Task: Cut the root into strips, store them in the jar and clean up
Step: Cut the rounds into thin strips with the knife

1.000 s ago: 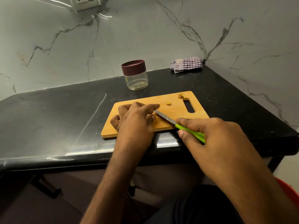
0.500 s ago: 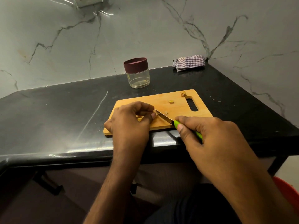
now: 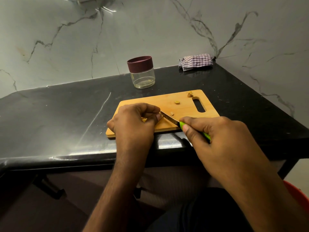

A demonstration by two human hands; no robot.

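Near the centre of the frame, a wooden cutting board (image 3: 168,104) is being kept close to the front edge of the black countertop (image 3: 55,118), its near corner almost reaching that edge. A wide stretch of bare counter is being left at the left of the frame, and a narrower strip at the right, where the counter is being cut short by its angled edge. The root (image 3: 144,120) is being pinned on the board under the curled fingers of the left hand (image 3: 133,124) and is almost wholly hidden; only a yellowish sliver is being shown. The green-handled knife (image 3: 170,118) is being gripped by the right hand (image 3: 215,139), its blade being laid against the left fingertips; most of the handle is being covered. Small cut bits (image 3: 176,102) are being left toward the board's far right. The lidded jar (image 3: 141,72) is being kept behind the board, and a checked cloth (image 3: 195,61) in the far corner. A red object (image 3: 297,195) is being cut off at the lower right.
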